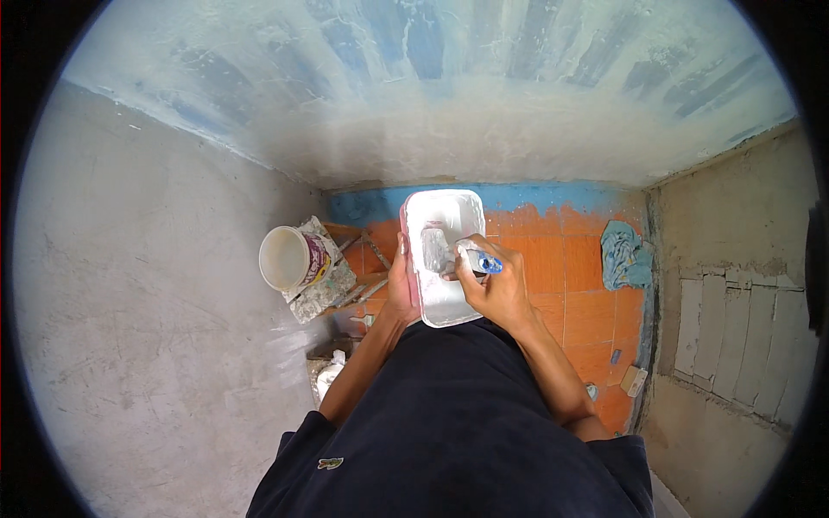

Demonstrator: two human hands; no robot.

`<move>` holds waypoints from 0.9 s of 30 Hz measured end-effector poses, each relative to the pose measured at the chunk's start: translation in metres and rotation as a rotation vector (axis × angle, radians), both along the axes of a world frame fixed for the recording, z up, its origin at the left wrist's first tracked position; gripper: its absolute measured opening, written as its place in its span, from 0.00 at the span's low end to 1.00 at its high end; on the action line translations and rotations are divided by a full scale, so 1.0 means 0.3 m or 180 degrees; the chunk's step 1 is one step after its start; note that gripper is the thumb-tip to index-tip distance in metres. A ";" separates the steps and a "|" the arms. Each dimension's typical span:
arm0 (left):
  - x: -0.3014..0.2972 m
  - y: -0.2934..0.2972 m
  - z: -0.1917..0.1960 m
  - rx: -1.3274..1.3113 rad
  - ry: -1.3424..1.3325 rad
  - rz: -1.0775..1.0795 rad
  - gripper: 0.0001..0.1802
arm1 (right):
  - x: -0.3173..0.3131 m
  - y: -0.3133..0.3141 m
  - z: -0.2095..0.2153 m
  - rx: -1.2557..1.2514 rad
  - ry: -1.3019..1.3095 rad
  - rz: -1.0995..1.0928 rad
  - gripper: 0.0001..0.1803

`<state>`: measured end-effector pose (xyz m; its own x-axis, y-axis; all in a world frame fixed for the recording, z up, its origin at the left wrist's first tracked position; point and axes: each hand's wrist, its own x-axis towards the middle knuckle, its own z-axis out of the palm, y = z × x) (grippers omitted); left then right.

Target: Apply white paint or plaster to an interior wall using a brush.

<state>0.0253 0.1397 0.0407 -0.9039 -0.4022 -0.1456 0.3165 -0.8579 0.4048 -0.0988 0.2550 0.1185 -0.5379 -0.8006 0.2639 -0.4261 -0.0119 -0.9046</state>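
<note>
My left hand grips a white rectangular tub by its left side, fingers and palm against the pinkish outer wall. Wet white paint coats the inside of the tub. In my right hand is a paintbrush with a blue-ended handle, held in closed fingers over the tub's right rim. Its wide, paint-smeared head is down in the tub, against the inner surface. My right fingers hide part of the brush.
A white bucket stands on a paint-splashed board atop a wooden stand at left. Ahead rises a partly whitened blue wall. A blue-green cloth lies on orange floor tiles; a small block rests by the right wall.
</note>
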 end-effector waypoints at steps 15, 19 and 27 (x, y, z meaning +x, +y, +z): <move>0.019 -0.041 0.005 0.0160 -0.0158 0.0415 0.36 | -0.028 0.105 0.143 -0.0061 -0.0706 0.0057 0.04; 0.032 -0.054 -0.030 0.0496 -0.0207 -0.0051 0.37 | 0.003 0.093 0.113 0.0425 -0.0965 0.0446 0.05; 0.039 0.017 -0.027 -0.0075 -0.0036 0.0021 0.38 | 0.111 0.027 0.015 0.0499 -0.0545 0.0211 0.08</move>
